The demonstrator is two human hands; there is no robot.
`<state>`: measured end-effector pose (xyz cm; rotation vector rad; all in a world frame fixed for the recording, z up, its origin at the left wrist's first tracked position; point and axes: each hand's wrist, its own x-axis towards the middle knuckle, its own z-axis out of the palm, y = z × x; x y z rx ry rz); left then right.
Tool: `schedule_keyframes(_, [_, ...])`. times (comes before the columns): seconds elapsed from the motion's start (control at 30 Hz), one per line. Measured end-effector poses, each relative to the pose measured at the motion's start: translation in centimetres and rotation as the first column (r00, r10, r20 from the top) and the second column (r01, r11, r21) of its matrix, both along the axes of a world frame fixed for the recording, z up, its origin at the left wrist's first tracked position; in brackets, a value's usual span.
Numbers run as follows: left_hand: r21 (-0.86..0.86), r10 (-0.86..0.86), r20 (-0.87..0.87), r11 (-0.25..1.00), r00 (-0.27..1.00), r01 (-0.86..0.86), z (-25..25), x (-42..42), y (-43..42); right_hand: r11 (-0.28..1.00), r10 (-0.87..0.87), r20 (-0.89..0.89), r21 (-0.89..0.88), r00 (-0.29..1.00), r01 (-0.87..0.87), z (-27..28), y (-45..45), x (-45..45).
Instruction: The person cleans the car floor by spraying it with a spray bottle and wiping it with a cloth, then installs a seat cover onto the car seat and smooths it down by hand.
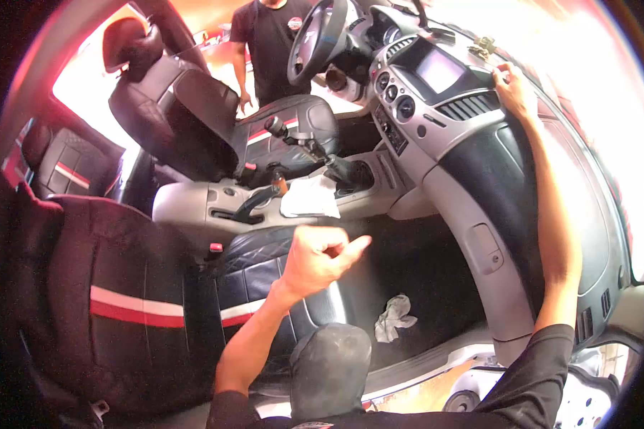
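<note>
My left hand (320, 263) is raised in front of the black passenger seat (272, 275). Its fingers are curled in and the thumb points out to the right; nothing shows in it. At the full stretch of my arm, my right hand (514, 91) is at the top of the dashboard (504, 146), beyond the air vent. Its fingers are bent and drawn together, and whatever may be between them is too small to make out. Just past those fingertips stands a small gold ornament (483, 48). A screen (440, 74) is set in the dashboard to their left.
A person in a black shirt (268, 50) stands outside the driver's side. Between the seats, the console carries a gear lever (300, 139), a handbrake (254, 204) and white paper or cloth (310, 196). A crumpled white cloth (395, 318) lies on the dark floor.
</note>
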<state>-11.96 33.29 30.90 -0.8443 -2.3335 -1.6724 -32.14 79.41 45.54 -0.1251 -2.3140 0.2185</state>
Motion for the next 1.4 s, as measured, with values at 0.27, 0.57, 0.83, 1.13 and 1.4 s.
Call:
schedule_keyframes(0.27, [-0.014, -0.573, -0.362, 0.792, 0.735, 0.61, 18.2, 8.8, 5.8, 1.0, 0.01, 0.037, -0.007, 0.999, -0.009, -0.3, 1.9, -1.4])
schedule_keyframes(0.57, [0.013, -0.708, -0.241, 0.682, 0.664, 0.731, 18.9, 8.9, 5.4, 0.999, -0.015, 0.068, -0.041, 0.998, 0.018, 0.7, -0.8, 0.9])
schedule_keyframes(0.83, [0.075, -0.786, -0.199, 0.583, 0.585, 0.809, 19.1, 9.1, 6.0, 1.0, -0.028, 0.051, -0.012, 0.998, 0.028, 0.3, 0.1, 0.2])
schedule_keyframes(1.13, [0.073, -0.824, -0.072, 0.557, 0.561, 0.827, 19.9, 8.9, 5.2, 0.999, 0.016, 0.104, -0.029, 0.994, -0.013, 0.3, -0.3, -0.7])
schedule_keyframes(1.4, [0.063, -0.846, -0.142, 0.51, 0.513, 0.858, 20.6, 7.4, 4.4, 0.998, -0.07, 0.077, 0.001, 0.995, 0.07, 0.7, -0.6, 0.5])
